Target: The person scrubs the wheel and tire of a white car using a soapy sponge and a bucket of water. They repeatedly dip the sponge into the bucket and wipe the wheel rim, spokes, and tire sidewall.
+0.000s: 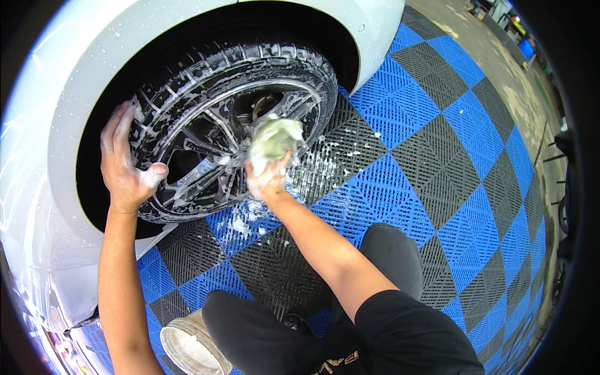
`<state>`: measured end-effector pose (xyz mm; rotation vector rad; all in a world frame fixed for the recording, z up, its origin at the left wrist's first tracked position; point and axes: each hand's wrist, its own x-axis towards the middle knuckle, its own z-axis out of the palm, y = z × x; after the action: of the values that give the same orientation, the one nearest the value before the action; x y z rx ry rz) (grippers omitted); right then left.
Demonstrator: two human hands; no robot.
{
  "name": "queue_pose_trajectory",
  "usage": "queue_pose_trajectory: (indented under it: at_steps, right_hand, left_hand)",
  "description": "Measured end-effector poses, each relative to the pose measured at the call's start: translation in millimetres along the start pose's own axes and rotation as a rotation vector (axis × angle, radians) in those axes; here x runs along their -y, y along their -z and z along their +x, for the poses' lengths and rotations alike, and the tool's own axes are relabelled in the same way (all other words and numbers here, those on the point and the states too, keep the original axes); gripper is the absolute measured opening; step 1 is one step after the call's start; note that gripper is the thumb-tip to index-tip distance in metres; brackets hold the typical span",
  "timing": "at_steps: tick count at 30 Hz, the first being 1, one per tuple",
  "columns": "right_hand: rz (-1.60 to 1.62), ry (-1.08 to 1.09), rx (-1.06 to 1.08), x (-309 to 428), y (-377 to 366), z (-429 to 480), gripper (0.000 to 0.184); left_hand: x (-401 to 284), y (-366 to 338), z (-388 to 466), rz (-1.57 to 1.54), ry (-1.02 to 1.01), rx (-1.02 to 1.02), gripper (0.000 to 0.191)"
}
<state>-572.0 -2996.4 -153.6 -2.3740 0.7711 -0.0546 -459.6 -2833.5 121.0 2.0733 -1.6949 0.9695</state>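
A soapy car tire (220,75) with a dark multi-spoke alloy wheel (220,122) fills the wheel arch of a white car. My left hand (124,164), foam on its fingers, rests against the tire's left side with the thumb spread apart and nothing in it. In my right hand (269,180) is a pale green, foam-covered wash sponge or mitt (276,140), slightly blurred, against the right part of the wheel near its hub. White suds cover the tread, sidewall and spokes.
A bucket (194,344) with whitish contents stands by my left knee. The white fender (70,117) curves around the tire. Blue and grey slatted floor tiles (393,197) bear foam near the wheel. Various items stand along the far right edge.
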Motion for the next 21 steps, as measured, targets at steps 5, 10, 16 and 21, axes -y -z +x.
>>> queue_pose_trajectory:
  at_steps: [5, 10, 16, 21]
  right_hand:
    - [0.804, -0.238, -0.753, 1.2, 30.1, 19.3, 0.096]
    - [0.619, -0.062, -0.490, -0.2, 37.6, 7.2, 0.096]
    - [0.936, -0.285, -0.636, -5.8, 37.8, 22.1, 0.106]
    - [0.742, -0.120, -0.483, -20.5, 25.3, 15.8, 0.101]
  left_hand:
    - [0.7, -0.5, -2.7, 0.034, 0.025, 0.015, 0.109]
    - [1.3, -1.2, -1.9, 0.003, 0.006, 0.004, 0.108]
    - [-0.2, 0.7, 0.7, 0.021, -0.020, -0.005, 0.108]
    - [3.2, -0.7, -2.4, 0.001, -0.024, -0.008, 0.108]
